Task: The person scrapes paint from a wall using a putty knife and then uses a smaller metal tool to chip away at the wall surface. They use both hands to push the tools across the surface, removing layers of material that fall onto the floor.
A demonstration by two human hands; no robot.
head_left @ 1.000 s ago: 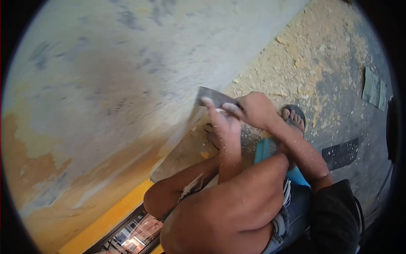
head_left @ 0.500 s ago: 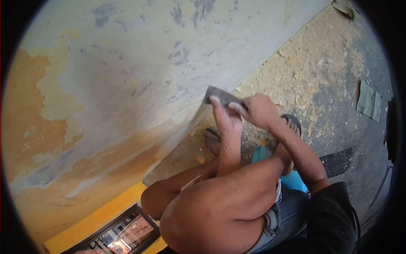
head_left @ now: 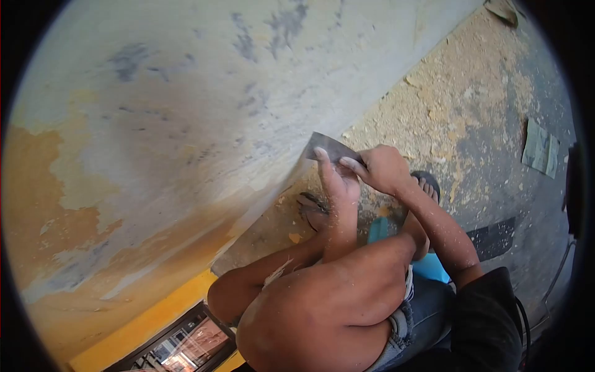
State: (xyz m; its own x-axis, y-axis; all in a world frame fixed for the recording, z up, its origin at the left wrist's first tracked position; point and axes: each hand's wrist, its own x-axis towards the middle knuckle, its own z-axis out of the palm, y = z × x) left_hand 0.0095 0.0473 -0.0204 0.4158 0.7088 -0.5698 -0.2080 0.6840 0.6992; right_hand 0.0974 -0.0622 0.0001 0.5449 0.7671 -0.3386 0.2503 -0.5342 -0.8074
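A bent dark grey sheet (head_left: 334,147), like sandpaper, is held between my two hands close to the wall. My left hand (head_left: 339,181), whitened with dust, has its thumb on the sheet's left part, with its other fingers partly hidden behind. The sheet's right end is pinched between the thumb and fingers of my right hand (head_left: 385,168). Left of the hands stands the scraped wall (head_left: 186,118), with white, yellow and orange patches and dark smudges.
Paint flakes cover the floor (head_left: 458,111) along the wall. A folded greenish paper (head_left: 540,149) lies at the right. Beside my legs are a turquoise object (head_left: 432,266) and a dark mat-like piece (head_left: 493,239). A yellow-edged framed opening (head_left: 186,347) is at lower left.
Both hands and the sheet have shifted slightly down and to the right. More of the sheet's face shows, and the wall appears slightly shifted in view.
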